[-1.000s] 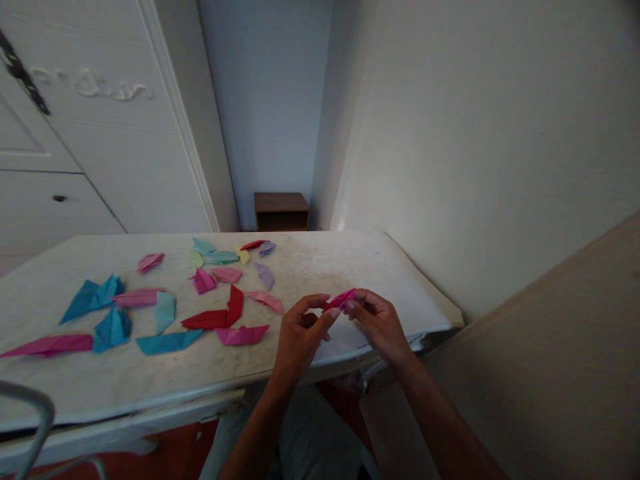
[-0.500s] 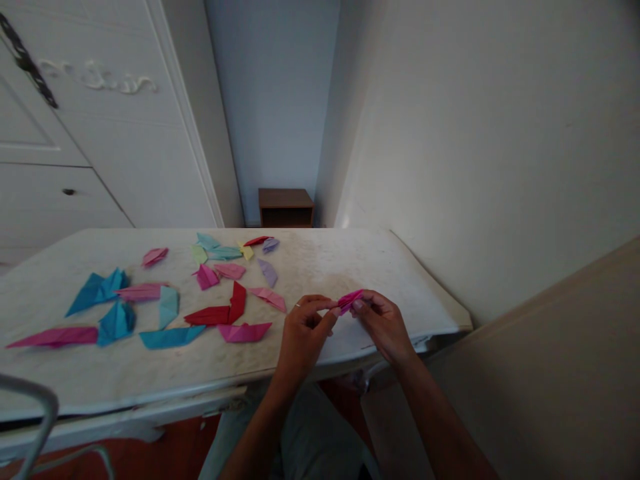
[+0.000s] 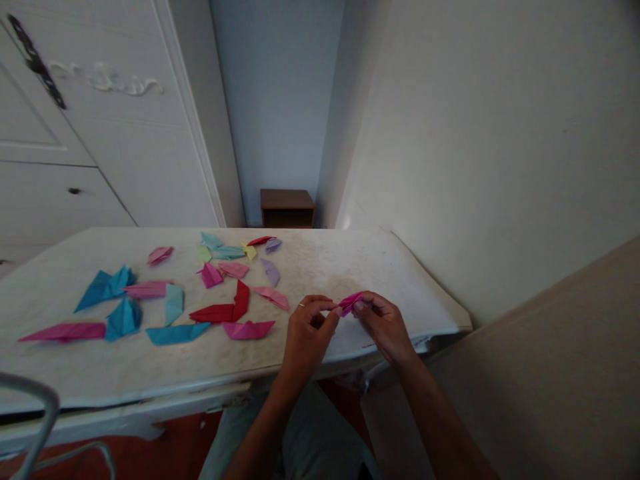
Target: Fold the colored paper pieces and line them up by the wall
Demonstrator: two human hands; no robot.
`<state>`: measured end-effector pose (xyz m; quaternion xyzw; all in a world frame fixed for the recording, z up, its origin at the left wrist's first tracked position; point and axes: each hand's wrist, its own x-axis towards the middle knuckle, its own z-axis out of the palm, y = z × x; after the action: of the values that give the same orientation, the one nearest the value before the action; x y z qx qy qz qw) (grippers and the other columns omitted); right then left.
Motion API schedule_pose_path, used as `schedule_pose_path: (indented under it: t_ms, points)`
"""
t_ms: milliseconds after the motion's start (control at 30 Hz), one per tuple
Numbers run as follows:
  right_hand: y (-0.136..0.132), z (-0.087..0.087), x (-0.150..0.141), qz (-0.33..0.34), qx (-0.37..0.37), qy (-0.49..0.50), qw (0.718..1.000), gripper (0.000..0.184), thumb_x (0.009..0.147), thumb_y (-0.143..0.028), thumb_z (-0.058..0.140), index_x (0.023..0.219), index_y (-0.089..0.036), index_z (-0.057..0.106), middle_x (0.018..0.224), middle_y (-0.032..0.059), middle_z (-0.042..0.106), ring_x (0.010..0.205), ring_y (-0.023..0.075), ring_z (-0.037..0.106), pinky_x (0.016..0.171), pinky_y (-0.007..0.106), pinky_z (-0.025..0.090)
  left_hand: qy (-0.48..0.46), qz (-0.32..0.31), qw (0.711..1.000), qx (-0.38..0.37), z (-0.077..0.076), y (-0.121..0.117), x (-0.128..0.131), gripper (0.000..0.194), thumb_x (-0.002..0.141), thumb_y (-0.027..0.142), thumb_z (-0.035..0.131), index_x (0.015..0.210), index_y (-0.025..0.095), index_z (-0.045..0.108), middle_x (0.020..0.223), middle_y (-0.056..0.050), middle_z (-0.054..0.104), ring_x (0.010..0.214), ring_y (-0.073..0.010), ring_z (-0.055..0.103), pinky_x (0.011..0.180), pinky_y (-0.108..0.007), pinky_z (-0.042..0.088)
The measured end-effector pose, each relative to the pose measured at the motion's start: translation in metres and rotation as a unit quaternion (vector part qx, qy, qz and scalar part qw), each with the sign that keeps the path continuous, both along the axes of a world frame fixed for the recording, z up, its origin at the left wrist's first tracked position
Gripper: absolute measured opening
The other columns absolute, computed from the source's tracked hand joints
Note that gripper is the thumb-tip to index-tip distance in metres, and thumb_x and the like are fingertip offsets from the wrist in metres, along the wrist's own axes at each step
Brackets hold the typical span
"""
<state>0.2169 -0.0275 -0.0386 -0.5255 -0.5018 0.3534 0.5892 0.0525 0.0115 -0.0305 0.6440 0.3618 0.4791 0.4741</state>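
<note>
Okay, I see the left hand (image 3: 306, 333) and right hand (image 3: 386, 328) each pinching an end of the folded pink paper (image 3: 351, 303), over the table (image 3: 325, 260) near its front edge. Uneven pulling could tear it; squeezing too hard could crease it wrongly.

free: far-right tabletop (image 3: 385, 267) | left: folded papers (image 3: 177, 334) (close-set) | right: wall (image 3: 475, 147)

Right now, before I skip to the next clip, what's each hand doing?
Left hand: closed, pinching one end of the magenta folded paper.
Right hand: closed, pinching its other end.
</note>
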Motion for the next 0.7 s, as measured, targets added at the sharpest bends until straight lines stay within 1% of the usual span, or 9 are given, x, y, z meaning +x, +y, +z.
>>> schedule_pose_path:
  t_ms: [233,500,700]
  points:
    - [-0.0008,0.0033,-0.0018,-0.008,-0.007,-0.022,1.000,0.024,0.085,-0.043,0.066,0.091,-0.021,0.074,0.080,0.0034,0.067,0.074,0.0165,0.055,0.070,0.028,0.043,0.015,-0.004,1.000,0.005,-0.0023,0.0007,0.0014,0.019,0.086,0.031,0.060,0.085,0.014,0.069,0.097,-0.007,0.064,0.056,-0.0074,0.055,0.051,-0.020,0.048]
    - [-0.0009,0.0014,-0.0005,-0.009,-0.010,-0.025,1.000,0.027,0.084,-0.045,0.066,0.092,-0.020,0.073,0.076,0.0024,0.064,0.072,0.0166,0.054,0.070,0.028,0.043,0.013,0.004,1.000,0.020,-0.0034,0.0002,0.0014,0.016,0.086,0.029,0.058,0.086,0.016,0.068,0.096,-0.007,0.064,0.062,-0.0103,0.059,0.053,-0.021,0.048]
    - [-0.0010,-0.0003,-0.0004,-0.007,-0.020,-0.014,1.000,0.027,0.083,-0.045,0.067,0.092,-0.019,0.073,0.073,0.0015,0.062,0.070,0.0150,0.052,0.066,0.026,0.041,0.039,0.016,0.998,0.041,-0.0035,-0.0016,0.0015,0.015,0.087,0.026,0.057,0.085,0.015,0.067,0.097,-0.007,0.064,0.058,-0.0086,0.057,0.053,-0.021,0.047]
